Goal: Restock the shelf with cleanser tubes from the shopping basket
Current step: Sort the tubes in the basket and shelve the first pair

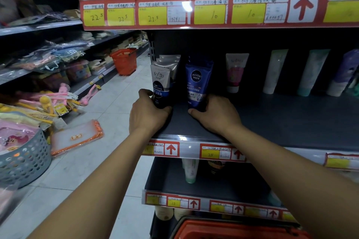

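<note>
Nearest to us, under the shelf (262, 120), sits the red shopping basket (223, 229). On the shelf, our left hand (148, 111) grips the Softto cleanser tube (161, 85), our right hand (214, 114) the Nivea Men tube (197, 85). We should set both upright, labels forward, aligned with the tubes behind.

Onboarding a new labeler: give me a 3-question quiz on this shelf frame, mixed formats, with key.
1. True or false: the left hand holds the Softto tube at its base.
2. Which tube does the right hand hold? A) pink-and-white tube B) Nivea Men tube C) white tube
3. Fill in: the red basket at the bottom edge sits ____ the shelf being stocked.

Key
1. True; fingers curl round its dark cap end.
2. B; the Nivea Men tube. The pink-and-white tube stands apart, further right.
3. Below.
</note>
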Demonstrator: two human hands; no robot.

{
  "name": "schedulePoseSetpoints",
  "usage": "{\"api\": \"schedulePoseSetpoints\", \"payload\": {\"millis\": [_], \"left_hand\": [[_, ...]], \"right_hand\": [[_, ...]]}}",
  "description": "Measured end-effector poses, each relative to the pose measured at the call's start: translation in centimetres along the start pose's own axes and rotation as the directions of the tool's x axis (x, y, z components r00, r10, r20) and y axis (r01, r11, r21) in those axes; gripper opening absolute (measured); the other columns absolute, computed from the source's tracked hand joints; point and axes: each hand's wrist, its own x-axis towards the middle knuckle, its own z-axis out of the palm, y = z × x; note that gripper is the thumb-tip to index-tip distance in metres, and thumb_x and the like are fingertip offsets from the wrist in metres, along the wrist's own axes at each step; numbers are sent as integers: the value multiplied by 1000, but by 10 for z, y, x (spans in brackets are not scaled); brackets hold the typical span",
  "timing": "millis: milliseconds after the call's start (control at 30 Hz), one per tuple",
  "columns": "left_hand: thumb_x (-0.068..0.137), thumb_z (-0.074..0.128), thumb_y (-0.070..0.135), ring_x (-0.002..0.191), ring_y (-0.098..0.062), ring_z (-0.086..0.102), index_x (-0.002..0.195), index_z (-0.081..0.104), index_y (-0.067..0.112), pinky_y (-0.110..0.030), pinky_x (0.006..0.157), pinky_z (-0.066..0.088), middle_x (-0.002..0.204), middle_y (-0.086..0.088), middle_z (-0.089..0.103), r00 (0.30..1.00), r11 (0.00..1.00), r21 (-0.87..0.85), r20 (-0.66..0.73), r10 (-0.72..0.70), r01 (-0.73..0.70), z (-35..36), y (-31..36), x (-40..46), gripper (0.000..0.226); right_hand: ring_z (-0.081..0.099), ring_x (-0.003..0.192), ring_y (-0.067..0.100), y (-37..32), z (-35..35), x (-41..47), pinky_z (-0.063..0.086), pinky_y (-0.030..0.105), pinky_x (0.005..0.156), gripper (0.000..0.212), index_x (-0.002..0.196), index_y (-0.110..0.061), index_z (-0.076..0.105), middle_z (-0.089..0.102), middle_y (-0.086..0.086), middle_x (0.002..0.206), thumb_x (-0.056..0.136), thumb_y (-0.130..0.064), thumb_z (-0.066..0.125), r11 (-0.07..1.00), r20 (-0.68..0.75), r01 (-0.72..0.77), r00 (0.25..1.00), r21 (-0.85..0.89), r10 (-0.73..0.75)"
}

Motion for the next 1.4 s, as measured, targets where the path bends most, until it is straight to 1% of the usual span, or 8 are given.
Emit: {"api": "schedulePoseSetpoints", "payload": {"millis": [200, 400, 467, 667, 800, 1033, 1133, 1400], "left_hand": [[79, 83, 33, 113, -28, 65, 146, 36, 17, -34, 86, 48, 119, 0, 68, 1000, 997, -74, -21, 6, -8, -4, 4, -7, 83], [81, 76, 25, 99, -23, 64, 139, 43, 18, -34, 81, 46, 106, 8, 59, 992, 989, -142, -118, 33, -50, -10, 6, -16, 67], [84, 72, 22, 97, -23, 64, 137, 46, 18, -34, 80, 46, 104, 7, 62, 992, 986, -154, -123, 39, -58, -12, 6, -22, 59], [86, 66, 12, 93, -23, 64, 116, 51, 26, -34, 77, 47, 98, 2, 69, 996, 987, -144, -71, 61, -71, -18, 8, -36, 37], [85, 64, 10, 90, -21, 62, 115, 57, 24, -33, 76, 45, 96, 6, 67, 989, 983, -127, -68, 128, -136, -24, 14, -57, 34], [87, 67, 16, 93, -18, 62, 123, 57, 23, -37, 79, 52, 100, 8, 65, 979, 979, -39, -7, 202, -202, -30, 29, -90, 38], [88, 67, 15, 92, -15, 61, 123, 57, 22, -32, 76, 47, 99, 8, 63, 977, 976, -27, 11, 215, -215, -31, 34, -103, 37], [87, 68, 15, 93, -16, 63, 124, 58, 21, -36, 80, 54, 99, 8, 63, 962, 964, -5, 66, 265, -265, -27, 54, -143, 39]], "right_hand": [[66, 104, 19, 0, 1, 2, 57, 37, 87, 67, 125, -28, 62, 69, -5, 119, 72, -68, 73, 998, 77, -25, 997, 61, 20], [66, 100, 19, -3, -8, -2, 53, 30, 81, 63, 118, -28, 64, 70, -5, 112, 69, -66, 74, 997, 113, -45, 993, 67, 37], [66, 100, 19, -4, -14, -4, 52, 29, 79, 60, 118, -28, 65, 69, -5, 112, 71, -63, 75, 997, 167, -41, 985, 61, 31], [60, 119, 19, 0, -41, -18, 49, 30, 98, 60, 135, -18, 58, 62, 1, 129, 84, -39, 79, 990, 292, -46, 956, 134, 5], [57, 126, 18, 4, -46, -34, 46, 29, 105, 66, 146, -13, 49, 58, 5, 141, 90, -37, 72, 983, 255, -53, 967, 178, 6], [61, 112, 23, 6, -66, -75, 52, 35, 92, 43, 130, -17, 62, 65, 2, 125, 92, -36, 60, 998, 141, 39, 989, 41, -44], [60, 107, 23, 8, -75, -90, 51, 34, 85, 37, 124, -17, 64, 64, 2, 119, 92, -35, 59, 998, 117, 64, 991, 1, -64], [57, 105, 21, 19, -101, -128, 51, 35, 84, 31, 115, -17, 66, 61, 0, 111, 91, -35, 59, 991, 36, 126, 992, -55, -124]]}}
